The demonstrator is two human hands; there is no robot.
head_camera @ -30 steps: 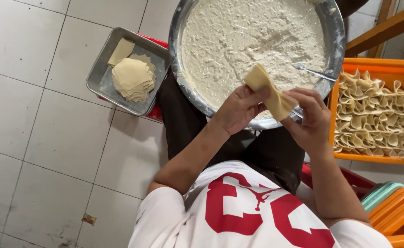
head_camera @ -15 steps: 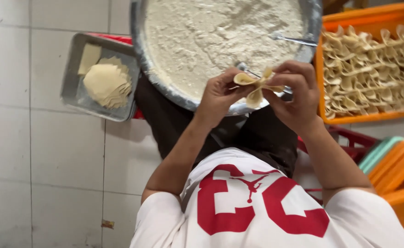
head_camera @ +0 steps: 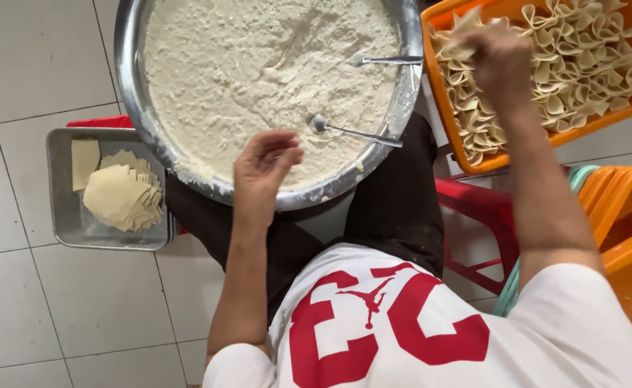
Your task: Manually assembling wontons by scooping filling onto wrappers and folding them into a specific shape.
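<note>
**A:** What is nearest the camera?

**B:** A person in a white shirt with red numerals (head_camera: 373,323) is sitting over a pale tiled floor (head_camera: 36,72). Their left hand (head_camera: 262,172) is now hanging empty at the near rim of a wide round metal basin of pale creamy filling (head_camera: 258,72), fingers (head_camera: 276,147) loosely curled and spread, pinching nothing. Half a second ago both hands were working one wrapper together at that rim.

**A:** And the right hand?

**B:** The right hand (head_camera: 499,57) has swung out over the orange plastic crate of folded pale dumplings (head_camera: 582,65). Its fingers are pressed around a folded dumpling (head_camera: 463,36), though motion blur is hiding the exact grip. It looks as though the finished piece is being set down with the others.

**A:** What else is there?

**B:** Two metal spoons (head_camera: 352,131) are resting in the filling. To the left, a rectangular metal tray (head_camera: 68,223) is holding a stack of flat square dough wrappers (head_camera: 118,197).
</note>
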